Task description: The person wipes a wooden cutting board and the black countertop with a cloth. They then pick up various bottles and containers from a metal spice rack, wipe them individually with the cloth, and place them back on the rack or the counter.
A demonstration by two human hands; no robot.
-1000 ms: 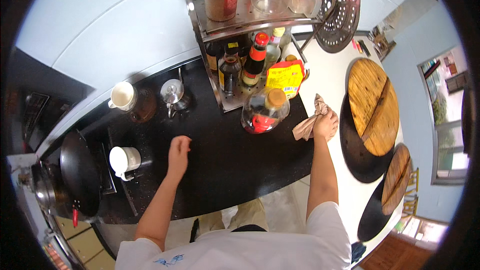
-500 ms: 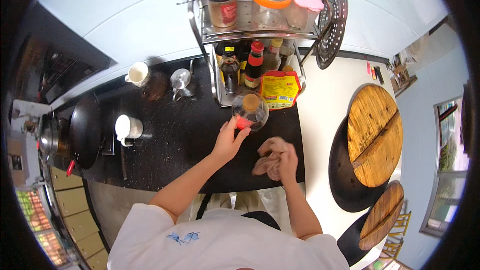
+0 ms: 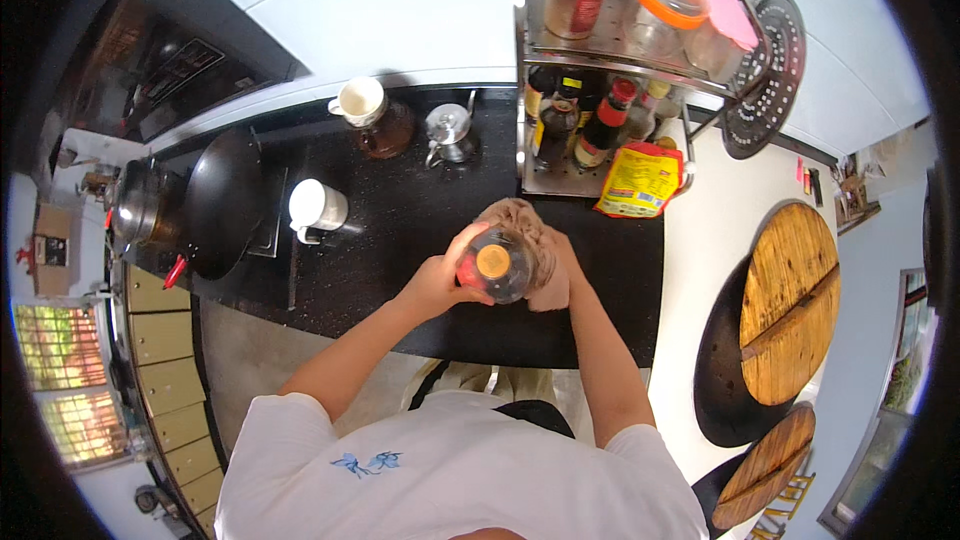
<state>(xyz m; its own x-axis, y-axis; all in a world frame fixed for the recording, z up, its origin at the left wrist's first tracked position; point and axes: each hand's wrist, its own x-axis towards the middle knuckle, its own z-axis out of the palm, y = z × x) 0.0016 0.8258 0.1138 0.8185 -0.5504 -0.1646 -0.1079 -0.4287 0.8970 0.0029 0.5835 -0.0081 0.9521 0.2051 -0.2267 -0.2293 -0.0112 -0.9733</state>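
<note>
A clear rounded bottle (image 3: pixel 506 282) with an orange-brown cap and a red patch on its side is in front of me, over the black counter. My left hand (image 3: pixel 446 280) is wrapped round its left side. Against the bottle's right and far side lies a crumpled brownish-pink cloth (image 3: pixel 547 268), with my right hand (image 3: pixel 566 250) closed on it; the cloth hides most of those fingers. Beyond the hands stands a metal rack (image 3: pixel 560 182) of sauce bottles, with a yellow and red packet (image 3: pixel 638 180) at its right front corner.
On the black counter (image 3: pixel 400 240) stand a white mug (image 3: pixel 318 208), a cream cup (image 3: pixel 358 100), a brown jar (image 3: pixel 388 132) and a small metal pot (image 3: pixel 450 130). A black wok (image 3: pixel 224 202) sits at the left. Round wooden lids (image 3: pixel 790 305) lie over dark pans at the right.
My left hand has lifted the bottle away from the rack and brought it nearer. My right hand has raised the cloth against the bottle. The view has turned left.
</note>
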